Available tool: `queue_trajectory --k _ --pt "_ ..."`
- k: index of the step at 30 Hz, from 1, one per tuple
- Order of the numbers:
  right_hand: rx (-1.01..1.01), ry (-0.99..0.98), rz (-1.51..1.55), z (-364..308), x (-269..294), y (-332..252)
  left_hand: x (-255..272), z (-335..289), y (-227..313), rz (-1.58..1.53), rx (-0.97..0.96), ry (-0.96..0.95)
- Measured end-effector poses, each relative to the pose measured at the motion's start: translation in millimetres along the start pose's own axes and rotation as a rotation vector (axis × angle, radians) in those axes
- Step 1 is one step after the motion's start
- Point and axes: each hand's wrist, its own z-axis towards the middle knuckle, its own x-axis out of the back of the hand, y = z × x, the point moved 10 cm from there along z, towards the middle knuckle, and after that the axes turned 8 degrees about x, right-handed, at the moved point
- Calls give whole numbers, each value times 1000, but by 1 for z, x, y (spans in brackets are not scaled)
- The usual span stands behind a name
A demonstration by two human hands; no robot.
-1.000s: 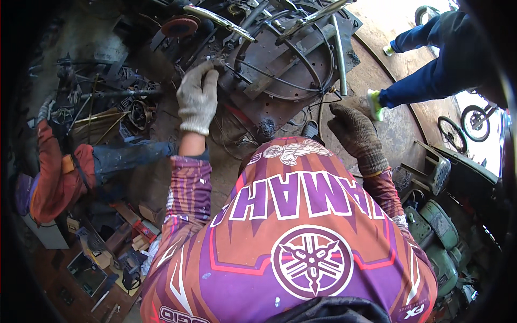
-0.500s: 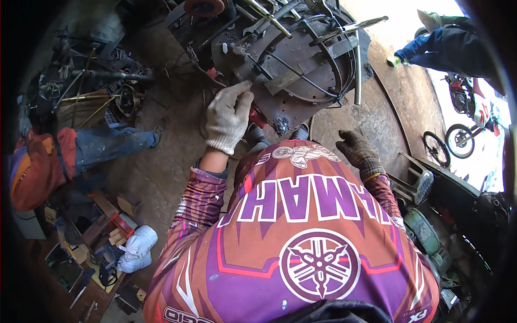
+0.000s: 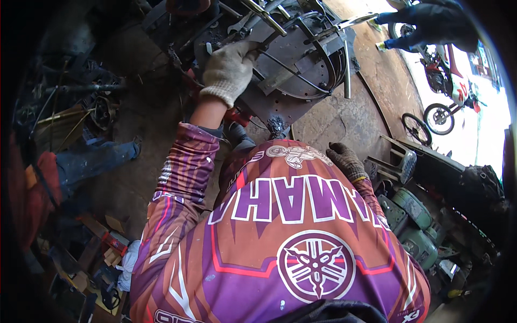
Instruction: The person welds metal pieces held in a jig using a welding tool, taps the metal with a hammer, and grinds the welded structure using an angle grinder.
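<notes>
My left hand [image 3: 229,72], in a pale knit work glove, reaches over a dark steel worktable [image 3: 280,110]. Its fingers are bent together at the near end of a curved metal rod frame [image 3: 293,67]; whatever is between them is hidden. Just beyond the knuckles lies an open-ended wrench [image 3: 235,27], among loose metal bars. My right hand [image 3: 347,161], in a darker, dirty glove, hangs beside my body, its fingers loosely stretched and nothing seen in it.
A person in dark blue [image 3: 431,24] stands beyond the table's right side. Another person's jeans leg [image 3: 97,161] shows at left. Motorcycles [image 3: 441,86] stand outside at right. Near my right side are a metal step stand [image 3: 401,161] and green machinery [image 3: 414,220]; wooden boxes lie lower left.
My left hand has moved forward from the table's near edge onto the metal parts. My right hand still hangs at my side. The view has shifted somewhat, and the person at right has moved.
</notes>
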Motion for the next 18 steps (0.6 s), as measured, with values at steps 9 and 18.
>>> queue_trajectory --k 9,18 --pt "-145 -8 71 -7 -33 58 -15 7 0 -92 -39 -116" --pt "-192 23 199 -14 -42 68 -27 9 -4 -134 137 -239"
